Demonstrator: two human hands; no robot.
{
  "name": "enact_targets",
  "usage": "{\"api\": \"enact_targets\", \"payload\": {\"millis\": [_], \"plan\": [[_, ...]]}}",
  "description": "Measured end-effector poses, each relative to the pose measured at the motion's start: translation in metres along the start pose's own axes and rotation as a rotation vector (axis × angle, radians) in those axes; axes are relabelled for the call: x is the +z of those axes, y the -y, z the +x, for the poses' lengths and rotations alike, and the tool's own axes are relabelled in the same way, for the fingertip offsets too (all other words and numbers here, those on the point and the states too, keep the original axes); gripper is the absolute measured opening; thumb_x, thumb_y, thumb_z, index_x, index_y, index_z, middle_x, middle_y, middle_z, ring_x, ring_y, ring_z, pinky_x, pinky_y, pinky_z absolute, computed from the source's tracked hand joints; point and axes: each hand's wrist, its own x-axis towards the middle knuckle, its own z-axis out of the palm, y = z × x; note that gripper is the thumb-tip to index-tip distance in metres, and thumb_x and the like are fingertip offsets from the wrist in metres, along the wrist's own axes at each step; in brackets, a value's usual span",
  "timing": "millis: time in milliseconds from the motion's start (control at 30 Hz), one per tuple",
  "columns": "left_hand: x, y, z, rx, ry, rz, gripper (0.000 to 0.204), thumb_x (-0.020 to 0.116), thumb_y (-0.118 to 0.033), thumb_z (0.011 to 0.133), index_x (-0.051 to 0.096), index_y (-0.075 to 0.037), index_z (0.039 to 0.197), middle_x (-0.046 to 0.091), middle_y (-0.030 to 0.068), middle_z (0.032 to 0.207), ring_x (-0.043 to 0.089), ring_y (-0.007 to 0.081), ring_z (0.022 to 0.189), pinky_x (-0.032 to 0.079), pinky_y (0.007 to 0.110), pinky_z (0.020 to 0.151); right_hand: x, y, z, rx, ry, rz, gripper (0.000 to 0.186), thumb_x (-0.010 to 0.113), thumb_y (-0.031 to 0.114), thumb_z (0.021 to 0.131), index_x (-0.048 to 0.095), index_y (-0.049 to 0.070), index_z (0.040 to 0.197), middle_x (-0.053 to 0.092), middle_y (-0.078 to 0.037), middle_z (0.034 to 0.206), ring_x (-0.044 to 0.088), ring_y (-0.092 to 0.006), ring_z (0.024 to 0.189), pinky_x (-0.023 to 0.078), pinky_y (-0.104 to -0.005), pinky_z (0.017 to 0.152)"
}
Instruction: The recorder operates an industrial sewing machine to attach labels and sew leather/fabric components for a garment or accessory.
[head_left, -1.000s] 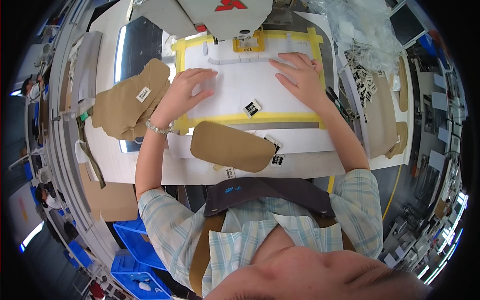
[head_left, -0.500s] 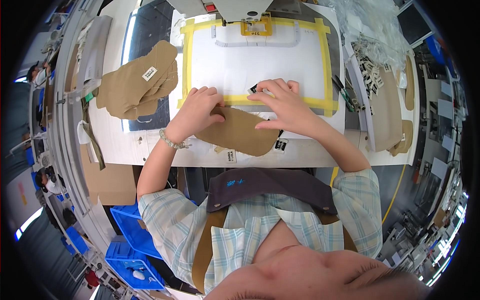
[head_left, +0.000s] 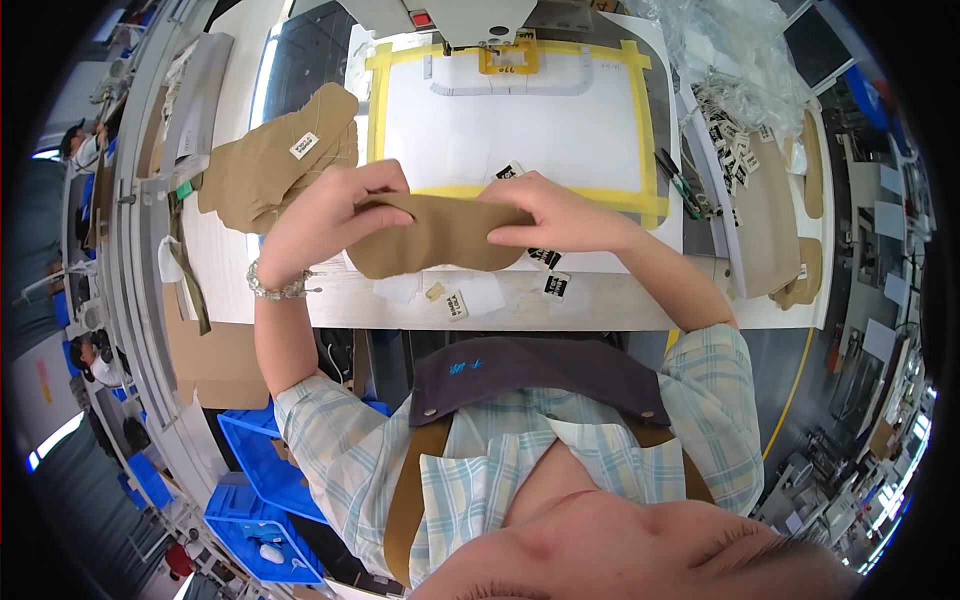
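My left hand point(head_left: 333, 212) grips the left part of a tan fabric piece point(head_left: 448, 236), its fingers curled over the top edge. My right hand point(head_left: 543, 214) pinches the same piece at its right end. The fabric is lifted near the front edge of a white sheet framed with yellow tape point(head_left: 510, 130). Small black-and-white labels point(head_left: 556, 285) lie on the table beside and below it, and another lies partly hidden behind the fabric. A machine head point(head_left: 470, 20) with a yellow clamp point(head_left: 509, 58) stands at the sheet's far edge.
Stacked tan pieces point(head_left: 250, 175) lie to the left. At the right are scissors point(head_left: 680, 185), a board point(head_left: 755, 230) with scattered labels, and clear plastic bags point(head_left: 680, 50). Blue bins point(head_left: 262, 530) stand below the table at lower left. Other people point(head_left: 85, 140) sit at far left.
Both hands have come down from the white sheet onto the tan piece and now grip it. The piece has been raised and shifted up and to the left.
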Motion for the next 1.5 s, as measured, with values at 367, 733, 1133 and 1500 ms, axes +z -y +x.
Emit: {"api": "enact_targets", "payload": {"millis": [367,733,1133,1500], "plan": [[0.057,0.015,0.137,-0.018,-0.155,-0.353,0.041,0.070,-0.010,0.088,0.054,-0.009,0.126,0.066,0.0058,0.086,0.060,0.0088,0.071,0.049,0.023,0.058,-0.087,-0.054,-0.072,0.240,-0.625,0.201,0.038,0.069,0.012,0.087,0.060,0.004,0.123,0.066,-0.006,0.112,0.060,-0.0139,0.104,0.047,-0.0279,0.091],[0.088,0.039,0.173,-0.021,-0.209,-0.080,0.042,0.074,-0.014,0.084,0.057,-0.009,0.122,0.064,0.0046,0.077,0.056,0.0116,0.064,0.047,0.027,0.061,-0.072,-0.079,-0.090,0.333,-0.677,-0.034,0.052,0.069,0.007,0.081,0.057,0.013,0.131,0.066,-0.011,0.118,0.064,-0.0229,0.107,0.049,-0.0325,0.093],[0.090,0.040,0.141,0.020,-0.139,-0.134,0.070,0.080,-0.019,0.075,0.047,-0.010,0.136,0.063,0.0075,0.086,0.061,0.0198,0.076,0.050,0.033,0.073,-0.062,-0.055,-0.108,0.511,-0.633,-0.267,0.081,0.073,0.012,0.080,0.034,0.017,0.150,0.065,-0.006,0.103,0.062,-0.0175,0.089,0.035,-0.0342,0.097],[0.094,0.034,0.092,-0.058,-0.124,0.048,0.069,0.071,-0.001,0.075,0.046,-0.013,0.138,0.062,0.0043,0.088,0.060,0.0208,0.076,0.043,0.034,0.086,-0.038,-0.063,-0.135,0.405,-0.702,-0.576,0.066,0.065,0.009,0.086,0.039,0.013,0.147,0.056,-0.009,0.107,0.055,-0.0231,0.091,0.036,-0.0372,0.088]]}}
